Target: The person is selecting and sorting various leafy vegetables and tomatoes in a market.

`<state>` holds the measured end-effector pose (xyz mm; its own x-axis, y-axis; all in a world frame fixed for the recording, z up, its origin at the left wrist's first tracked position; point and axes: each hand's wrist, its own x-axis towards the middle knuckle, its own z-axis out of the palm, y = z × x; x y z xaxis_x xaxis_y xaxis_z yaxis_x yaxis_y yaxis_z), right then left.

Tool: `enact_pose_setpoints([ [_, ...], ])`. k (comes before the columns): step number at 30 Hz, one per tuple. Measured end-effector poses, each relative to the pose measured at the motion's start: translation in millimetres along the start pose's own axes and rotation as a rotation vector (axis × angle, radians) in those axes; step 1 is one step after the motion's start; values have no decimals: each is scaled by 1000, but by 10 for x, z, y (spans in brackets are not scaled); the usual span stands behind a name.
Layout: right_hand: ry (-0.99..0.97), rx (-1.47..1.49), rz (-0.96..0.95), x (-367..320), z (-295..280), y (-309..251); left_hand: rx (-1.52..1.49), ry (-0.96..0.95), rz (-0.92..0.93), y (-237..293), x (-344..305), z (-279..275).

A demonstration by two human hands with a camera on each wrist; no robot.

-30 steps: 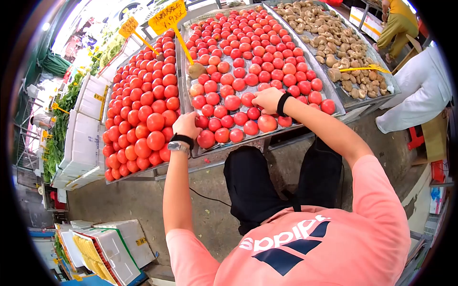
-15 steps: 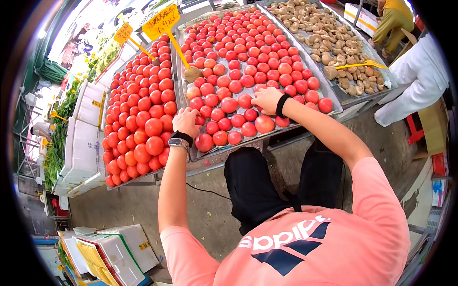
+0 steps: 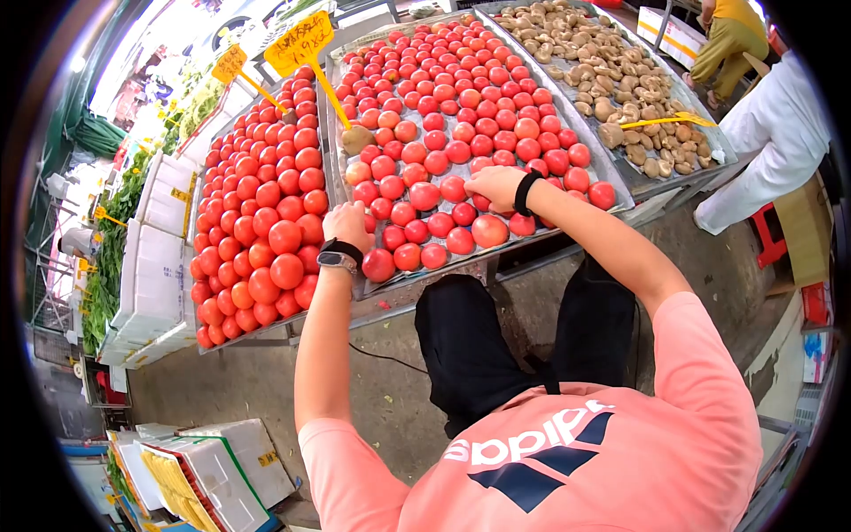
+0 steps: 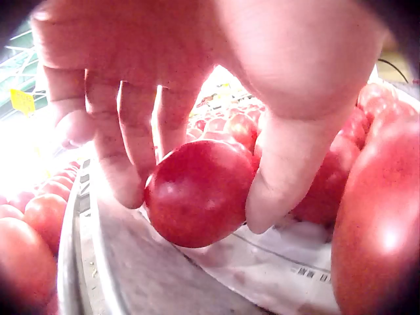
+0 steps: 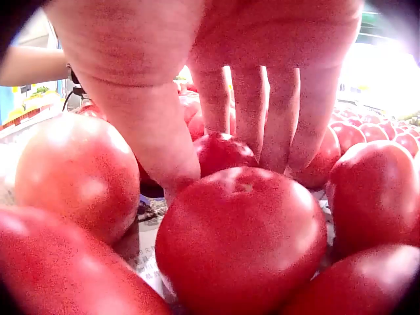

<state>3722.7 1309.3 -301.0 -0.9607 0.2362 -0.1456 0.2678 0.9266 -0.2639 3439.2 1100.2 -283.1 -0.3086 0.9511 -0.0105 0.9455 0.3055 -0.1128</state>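
My left hand (image 3: 348,223) is at the near left corner of the middle tray. In the left wrist view its thumb and fingertips grip the sides of a red tomato (image 4: 200,193) beside the tray's metal edge. My right hand (image 3: 498,186) reaches down among the tomatoes farther right on that tray. The right wrist view shows its thumb and fingers around a tomato (image 5: 223,152), partly hidden behind a larger tomato (image 5: 241,239) in front. Printed paper lines the tray (image 3: 612,173) under the loosely spread tomatoes.
Piled tomatoes (image 3: 266,222) fill the tray on the left. Mushrooms (image 3: 612,71) lie in the right tray. Yellow price signs (image 3: 300,44) stand over the tomatoes. White foam boxes (image 3: 146,266) flank the stall. A person in white trousers (image 3: 767,142) stands at the right.
My left hand has shifted slightly up and left at the tray's corner; its fingers spread, then drew in. My right hand stays at nearly the same spot. The head view has shifted slightly.
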Motion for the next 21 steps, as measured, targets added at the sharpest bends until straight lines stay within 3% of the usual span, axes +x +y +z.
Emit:
enact_pose_setpoints([
  [3, -36, 88, 21, -25, -31, 11, -216, 11, -138, -40, 10, -136],
  [7, -37, 164, -18, 8, 9, 122, -547, 66, -114, -65, 82, -188],
  [10, 53, 72, -64, -4, -128, 92, -880, -63, -100, 59, 172, -139],
  [12, 161, 220, -118, 27, -295, 19, -1006, -83, -68, 219, 257, -83],
  [14, 329, 235, -233, -19, -447, -169, -942, -124, 7, 463, 218, -347],
  [17, 280, 276, -319, 101, -402, -313, -1114, -204, 14, 693, 323, -245],
  [21, 305, 296, -222, 139, -380, -414, -1082, -149, -12, 798, 371, -96],
])
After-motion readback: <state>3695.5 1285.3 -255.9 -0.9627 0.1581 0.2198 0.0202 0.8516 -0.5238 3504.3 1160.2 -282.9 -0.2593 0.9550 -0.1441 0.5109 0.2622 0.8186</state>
